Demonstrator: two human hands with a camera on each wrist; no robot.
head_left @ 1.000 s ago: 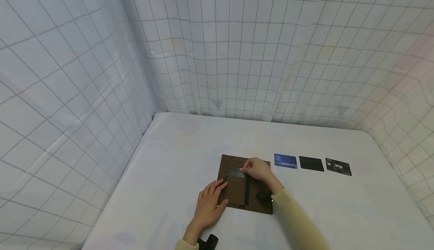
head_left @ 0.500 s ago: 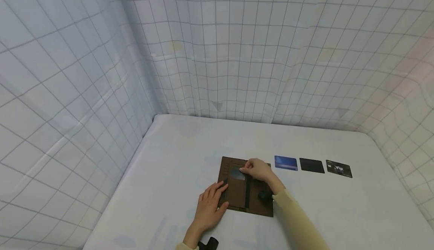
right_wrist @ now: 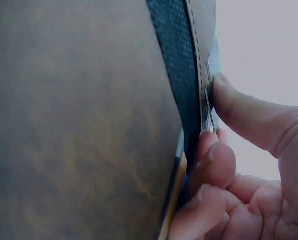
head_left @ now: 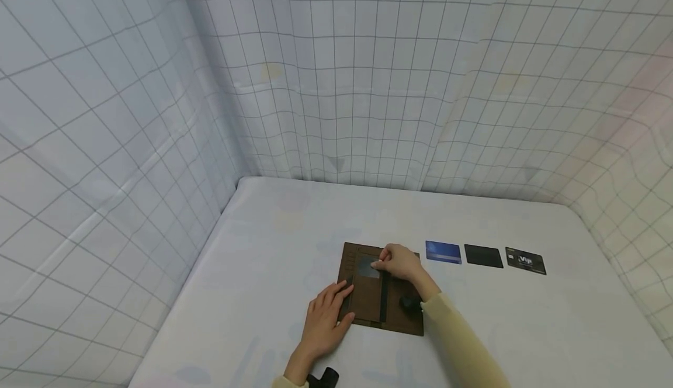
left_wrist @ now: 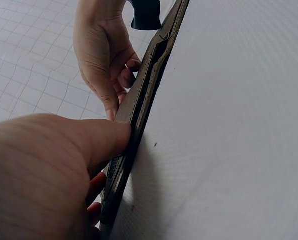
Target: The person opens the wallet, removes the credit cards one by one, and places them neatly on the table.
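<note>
A brown leather wallet (head_left: 365,303) lies open on the white-covered table, with slots along its left part and a dark strip down the middle. A grey, shiny card (head_left: 366,267) shows at its upper middle. My right hand (head_left: 401,262) pinches this card's right edge between thumb and fingers; the right wrist view shows the thumb against a thin edge. My left hand (head_left: 324,321) rests on the wallet's lower left with extended fingers. In the left wrist view its thumb (left_wrist: 106,140) touches the wallet's near edge. How far the card sits inside is hidden.
Right of the wallet, a blue card (head_left: 443,252), a black card (head_left: 483,256) and a black "Vip" card (head_left: 526,260) lie in a row. Grid-patterned white curtains (head_left: 336,96) hang behind the table and along both sides.
Both hands stay in nearly the same place on the wallet. The right fingertips shift very slightly at the grey card, more of which shows. The three cards have not moved.
</note>
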